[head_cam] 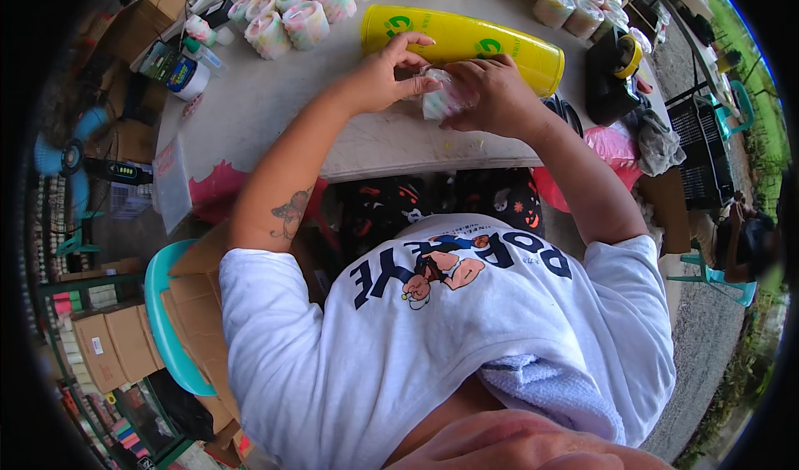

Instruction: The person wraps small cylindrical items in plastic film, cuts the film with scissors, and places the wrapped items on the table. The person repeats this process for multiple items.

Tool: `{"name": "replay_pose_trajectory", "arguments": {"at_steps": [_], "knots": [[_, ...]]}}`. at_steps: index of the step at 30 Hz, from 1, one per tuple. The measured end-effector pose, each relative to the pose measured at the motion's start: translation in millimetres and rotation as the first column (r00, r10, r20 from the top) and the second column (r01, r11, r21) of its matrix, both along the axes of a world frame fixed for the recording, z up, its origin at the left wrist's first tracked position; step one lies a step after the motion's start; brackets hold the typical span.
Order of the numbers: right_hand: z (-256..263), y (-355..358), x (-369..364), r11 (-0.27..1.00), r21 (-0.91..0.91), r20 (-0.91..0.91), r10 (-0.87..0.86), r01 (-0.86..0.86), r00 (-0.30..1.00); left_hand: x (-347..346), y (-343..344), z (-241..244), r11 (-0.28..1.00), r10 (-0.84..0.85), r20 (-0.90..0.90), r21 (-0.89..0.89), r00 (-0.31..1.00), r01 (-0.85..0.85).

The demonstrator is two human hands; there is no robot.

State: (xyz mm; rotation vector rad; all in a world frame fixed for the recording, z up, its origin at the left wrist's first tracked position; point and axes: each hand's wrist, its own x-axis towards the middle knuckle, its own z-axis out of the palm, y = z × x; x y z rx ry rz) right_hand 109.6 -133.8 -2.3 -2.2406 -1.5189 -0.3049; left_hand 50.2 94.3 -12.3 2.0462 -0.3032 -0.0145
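A small pastel-coloured cylinder in clear plastic film (446,99) is at the table's near edge, between my hands. My right hand (499,92) grips it from the right, with the thumb below and fingers over the top. At its left side, my left hand (387,80) touches it with the thumb. The left index finger is raised apart; whether the other fingers pinch the film is hidden. Just beyond both hands lies a large yellow roll of wrap (462,42) with green printing, lying across the table (299,108).
Rows of similar wrapped cylinders (306,24) stand at the far left, with more wrapped cylinders (555,5) at the far right. A black tape dispenser (608,80) is on the right, near scissors (567,114) and a grey cloth (658,142). A white tub (190,80) and a green-capped bottle (205,55) stand left.
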Motion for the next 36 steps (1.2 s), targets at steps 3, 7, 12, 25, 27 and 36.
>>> {"name": "replay_pose_trajectory", "arguments": {"at_steps": [3,7,12,25,27,36], "knots": [[12,2,3,0.989,-0.141,-0.040,-0.045,0.039,0.998,-2,12,-17,0.995,0.093,0.062,-0.026,0.994,-0.092],[23,2,4,0.962,-0.269,-0.081,-0.070,0.046,0.994,-13,9,-19,0.976,0.194,0.229,0.048,0.954,-0.211],[18,-1,7,0.982,-0.191,-0.059,-0.002,-0.009,0.998,-31,-17,-8,0.970,0.242,0.125,-0.063,0.962,-0.236],[33,7,-6,0.909,-0.308,-0.168,0.240,-0.282,0.956,-31,-21,50,0.699,0.125,0.744,0.403,0.656,-0.590],[30,10,-5,0.909,-0.291,-0.188,0.251,-0.298,0.950,-14,-18,20,0.621,0.124,0.671,0.522,0.731,-0.584],[24,13,-1,0.909,-0.312,-0.202,0.219,-0.275,0.955,-53,-40,17,0.920,0.019,0.733,0.253,0.680,-0.299]]}}
